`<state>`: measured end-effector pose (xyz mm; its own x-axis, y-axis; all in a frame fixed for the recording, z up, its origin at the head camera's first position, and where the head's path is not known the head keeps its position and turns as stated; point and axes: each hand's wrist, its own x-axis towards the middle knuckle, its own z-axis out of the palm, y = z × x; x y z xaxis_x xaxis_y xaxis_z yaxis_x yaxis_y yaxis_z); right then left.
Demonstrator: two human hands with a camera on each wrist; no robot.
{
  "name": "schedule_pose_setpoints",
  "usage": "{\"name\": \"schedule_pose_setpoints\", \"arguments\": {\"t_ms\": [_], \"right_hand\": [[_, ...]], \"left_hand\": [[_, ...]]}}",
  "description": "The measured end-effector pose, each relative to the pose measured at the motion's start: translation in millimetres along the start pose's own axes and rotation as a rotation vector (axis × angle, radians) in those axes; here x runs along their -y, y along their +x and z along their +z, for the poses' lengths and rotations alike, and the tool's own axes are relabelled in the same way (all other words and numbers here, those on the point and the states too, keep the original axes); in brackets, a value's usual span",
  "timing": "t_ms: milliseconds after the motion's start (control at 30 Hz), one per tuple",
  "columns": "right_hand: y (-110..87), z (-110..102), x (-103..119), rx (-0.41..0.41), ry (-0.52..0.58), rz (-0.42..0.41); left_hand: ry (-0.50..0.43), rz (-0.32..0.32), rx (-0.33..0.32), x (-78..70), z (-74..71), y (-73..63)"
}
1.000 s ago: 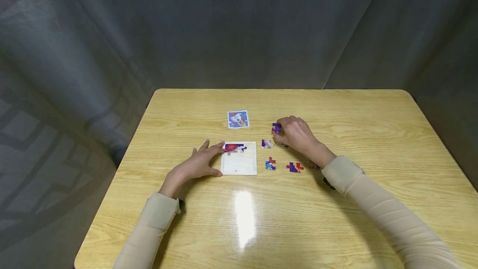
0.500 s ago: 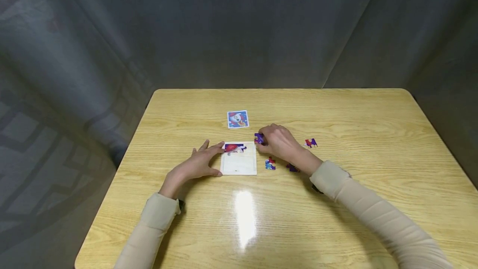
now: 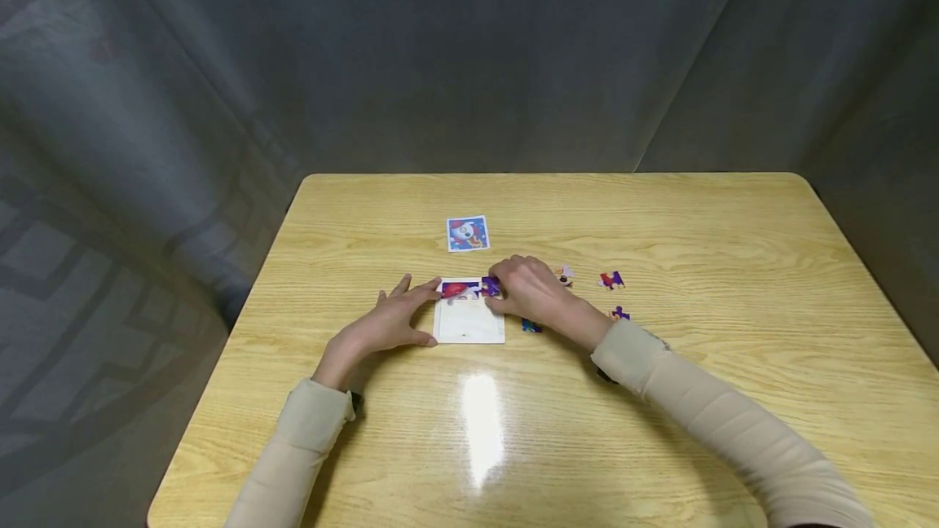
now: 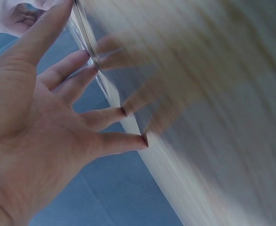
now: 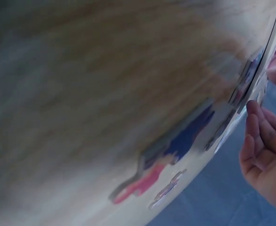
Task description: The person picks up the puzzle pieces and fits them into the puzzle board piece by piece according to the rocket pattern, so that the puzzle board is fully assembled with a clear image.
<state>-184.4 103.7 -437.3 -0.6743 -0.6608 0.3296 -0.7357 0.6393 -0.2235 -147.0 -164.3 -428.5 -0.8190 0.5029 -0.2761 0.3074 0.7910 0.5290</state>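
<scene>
Purple piece point(image 3: 489, 287) in half-curled right hand point(image 3: 530, 290)

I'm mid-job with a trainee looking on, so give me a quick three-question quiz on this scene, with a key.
1. True or false: the picture card lies apart from the white board.
2. Which hand's fingers hold the purple puzzle piece at the upper right corner of the white board in the head view?
3. Fill in: the left hand is spread at the ____ edge of the white board in the head view.

Key: 1. True. 2. The right hand. 3. Left.
</scene>
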Motion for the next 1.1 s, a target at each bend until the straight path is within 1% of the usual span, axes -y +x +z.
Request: {"name": "schedule_pose_setpoints", "arguments": {"t_ms": [200, 500, 633, 933, 1100], "right_hand": [[1.2, 3.7, -1.0, 0.039, 0.003, 0.036], [2.5, 3.9, -3.1, 0.126, 0.077, 0.094], [3.4, 3.1, -3.9, 0.147, 0.104, 0.092], [4.1, 0.6, -3.8, 0.19, 0.103, 0.088], [3.2, 0.3, -3.2, 0.189, 0.092, 0.077]], "left_hand": [[-0.01, -0.006, 0.002, -0.5, 0.0, 0.6], [-0.016, -0.004, 0.001, -0.2, -0.8, -0.1], [-0.015, 0.0, 0.0, 0.4, -1.0, 0.1], [-0.012, -0.003, 0.005, 0.3, -0.6, 0.6], [-0.01, -0.006, 0.008, -0.1, -0.7, 0.7]]}}
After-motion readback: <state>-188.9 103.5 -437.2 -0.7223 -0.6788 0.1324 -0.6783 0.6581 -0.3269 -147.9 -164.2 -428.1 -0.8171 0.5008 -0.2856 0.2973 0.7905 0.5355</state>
